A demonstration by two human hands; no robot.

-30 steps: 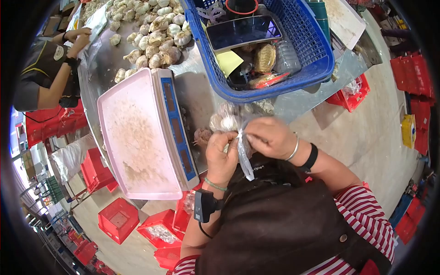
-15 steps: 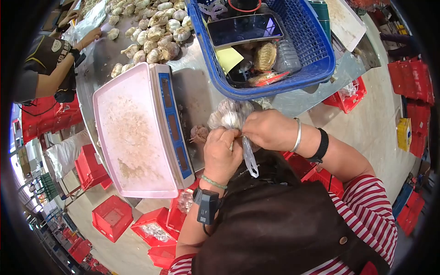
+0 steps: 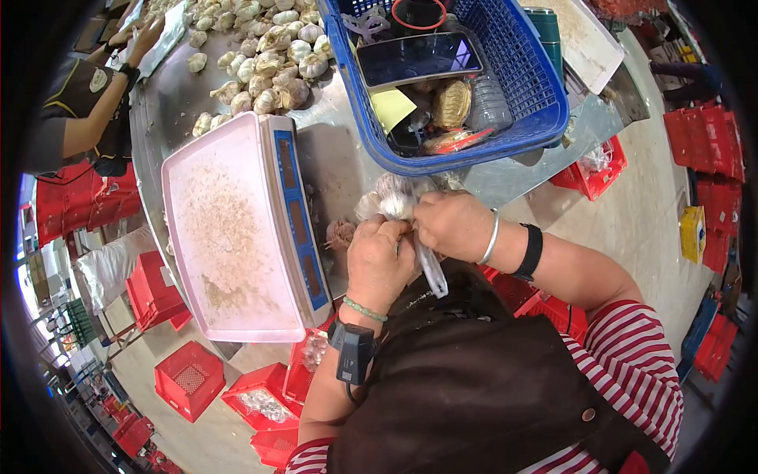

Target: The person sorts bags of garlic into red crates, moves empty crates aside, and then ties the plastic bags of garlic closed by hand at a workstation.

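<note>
A clear plastic bag of garlic rests at the table's near edge, its twisted neck pinched between my two hands. My left hand wears a green bead bracelet, and its thumb and fingers close on the neck from the left. From the right, my right hand, with a silver bangle above it, grips the same gathered plastic. The bag's loose end hangs below the fingers, toward the dark apron. A loose reddish garlic bulb lies just left of the bag. My fingers partly hide the neck.
Left of my hands stands a weighing scale with a pink tray dusted with skins. A blue basket holding a phone stands ahead. Garlic bulbs are heaped behind the scale. A co-worker's arm reaches in at the far left.
Both my hands keep their pinch on the bag's neck; the right has shifted slightly left. The co-worker's hand has moved up and away, lifting a plastic bag. The view has shifted slightly.
</note>
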